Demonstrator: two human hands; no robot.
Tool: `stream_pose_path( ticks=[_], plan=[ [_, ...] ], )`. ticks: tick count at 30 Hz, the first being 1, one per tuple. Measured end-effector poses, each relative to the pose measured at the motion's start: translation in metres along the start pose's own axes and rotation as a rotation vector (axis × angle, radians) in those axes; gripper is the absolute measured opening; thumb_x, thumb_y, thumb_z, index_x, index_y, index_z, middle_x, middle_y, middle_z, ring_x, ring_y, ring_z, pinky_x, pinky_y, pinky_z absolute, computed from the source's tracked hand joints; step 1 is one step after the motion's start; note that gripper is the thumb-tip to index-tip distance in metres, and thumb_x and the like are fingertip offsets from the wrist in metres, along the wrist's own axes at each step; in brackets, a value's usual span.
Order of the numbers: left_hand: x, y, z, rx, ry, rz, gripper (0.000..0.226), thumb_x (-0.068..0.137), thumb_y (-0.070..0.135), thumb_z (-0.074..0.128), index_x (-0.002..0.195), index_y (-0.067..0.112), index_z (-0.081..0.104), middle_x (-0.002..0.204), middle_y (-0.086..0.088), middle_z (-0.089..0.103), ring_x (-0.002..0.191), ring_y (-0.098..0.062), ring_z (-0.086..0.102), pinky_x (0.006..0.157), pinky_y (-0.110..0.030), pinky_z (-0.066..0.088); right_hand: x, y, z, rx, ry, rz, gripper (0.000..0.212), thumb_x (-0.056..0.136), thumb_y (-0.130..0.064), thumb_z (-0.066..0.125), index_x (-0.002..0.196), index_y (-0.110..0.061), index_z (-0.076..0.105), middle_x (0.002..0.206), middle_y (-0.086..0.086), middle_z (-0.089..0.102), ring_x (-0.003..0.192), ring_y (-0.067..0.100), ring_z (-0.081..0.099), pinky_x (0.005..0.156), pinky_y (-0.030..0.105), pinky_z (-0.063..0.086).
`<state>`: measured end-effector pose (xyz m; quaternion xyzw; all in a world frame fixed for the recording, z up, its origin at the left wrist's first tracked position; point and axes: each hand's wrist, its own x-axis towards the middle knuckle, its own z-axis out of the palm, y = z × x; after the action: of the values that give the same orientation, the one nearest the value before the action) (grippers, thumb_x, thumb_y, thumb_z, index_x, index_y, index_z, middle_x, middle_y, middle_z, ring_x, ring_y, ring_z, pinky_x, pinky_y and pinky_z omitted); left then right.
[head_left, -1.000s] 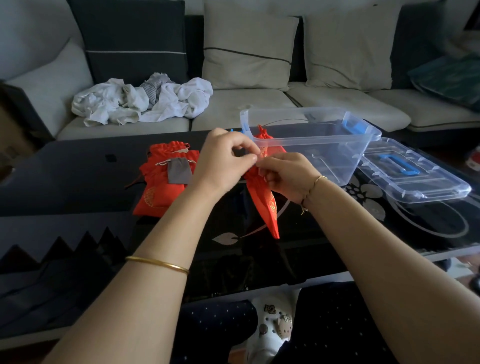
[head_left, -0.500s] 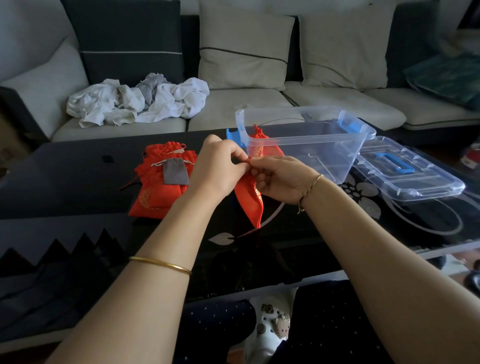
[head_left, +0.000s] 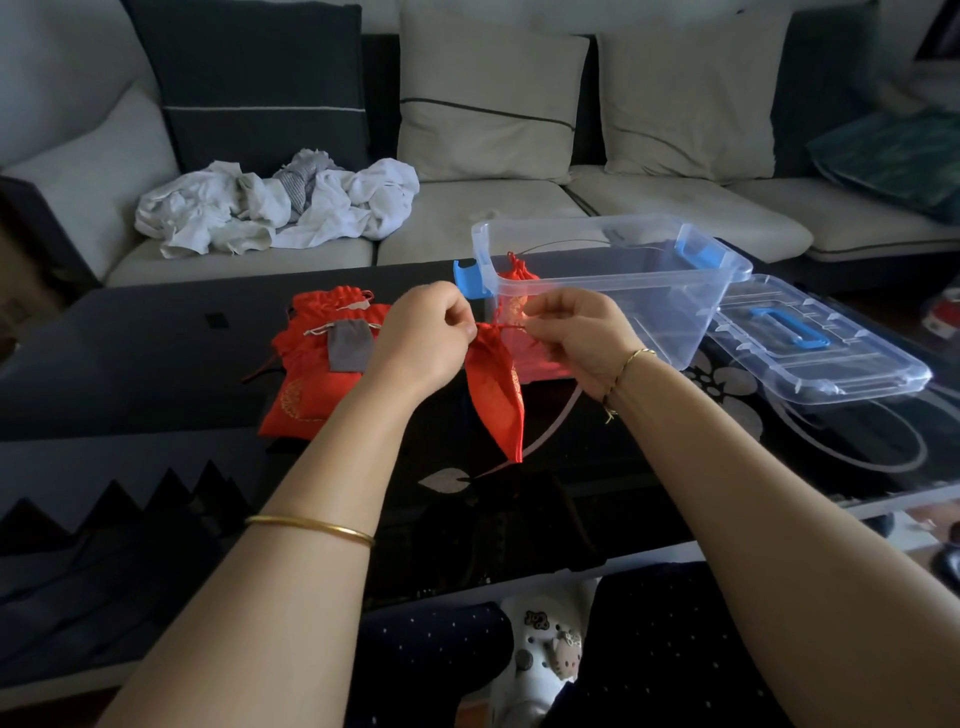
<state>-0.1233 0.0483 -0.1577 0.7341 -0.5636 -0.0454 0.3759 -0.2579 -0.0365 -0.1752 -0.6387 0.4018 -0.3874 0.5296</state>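
Red satin drawstring pouch (head_left: 498, 395) hangs over black glass surface (head_left: 156, 353), beside clear plastic bin (head_left: 675, 317). Left hand (head_left: 426, 338) grip pinches its neck, right hand (head_left: 576, 338) grip pinches the drawcord (head_left: 506, 326). One red pouch (head_left: 515, 291) already binned. This one looks nearly cinched. Pile of red and grey pouches (head_left: 306, 389) still to do.

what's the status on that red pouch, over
Left hand pinches red pouch at the neck, right hand pinches its cord. Pouch hangs from both hands. Open box just behind, lid off beside it.
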Motion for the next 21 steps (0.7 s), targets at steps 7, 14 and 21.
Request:
stream_pose_path(
  ticks=[7,14,21],
  plan=[
    [0.0,0.005,0.005,-0.172,-0.08,-0.107,0.011,0.093,0.013,0.048,0.093,0.007,0.057,0.088,0.002,0.055,0.086,-0.016,0.056,0.074,-0.031,0.05,-0.004,0.009,0.0,-0.052,-0.06,-0.001,0.009,0.088,0.001,0.055,0.094,-0.004,0.058,0.078,0.009,0.061,0.063,0.014,0.059,0.06,0.027,0.056],
    [0.005,0.003,0.008,-0.349,0.015,-0.269,0.008,0.093,0.011,0.048,0.093,0.009,0.056,0.086,0.001,0.055,0.07,-0.011,0.057,0.046,-0.015,0.046,-0.016,0.012,0.003,-0.343,-0.228,-0.02,0.065,0.072,-0.048,0.071,0.124,-0.018,0.046,0.117,0.002,0.06,0.102,0.015,0.062,0.085,0.036,0.056],
    [0.01,0.009,0.011,-0.456,0.038,-0.31,0.016,0.092,0.008,0.047,0.077,0.011,0.051,0.081,-0.005,0.059,0.069,-0.015,0.06,0.052,-0.021,0.051,-0.02,0.016,-0.001,-0.675,-0.086,-0.182,0.041,0.079,-0.024,0.071,0.114,-0.01,0.054,0.101,-0.001,0.057,0.096,0.017,0.056,0.075,0.025,0.045]
  ],
)
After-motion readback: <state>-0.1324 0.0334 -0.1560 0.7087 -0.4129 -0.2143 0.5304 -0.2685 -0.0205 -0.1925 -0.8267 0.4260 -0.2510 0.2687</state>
